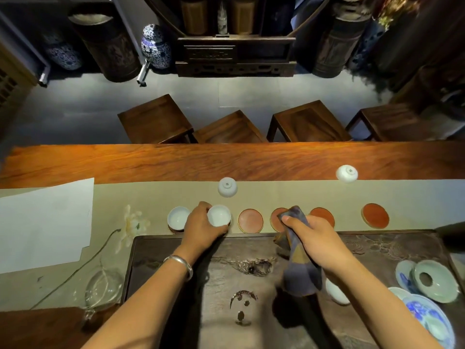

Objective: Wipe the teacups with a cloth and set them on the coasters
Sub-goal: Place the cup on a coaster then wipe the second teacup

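My left hand (201, 226) grips a white teacup (219, 215), upright, right over the second coaster from the left, which it mostly hides. Another white teacup (178, 218) stands upright on the leftmost coaster. My right hand (312, 238) holds a dark blue-grey cloth (299, 270) that hangs down over the tea tray and covers part of one red coaster (278, 216). Bare red coasters lie at the middle (250, 220), right (323, 215) and far right (375, 215). Two teacups sit upside down further back, one on the runner (227, 187), one on the wood (347, 174).
A dark carved tea tray (221, 263) fills the near table. A white cup (336, 293) lies on it under the cloth. Celadon and blue-white dishes (435, 283) sit at the right, a glass pitcher (103, 288) and white paper (45, 222) at the left. Wooden stools stand beyond the table.
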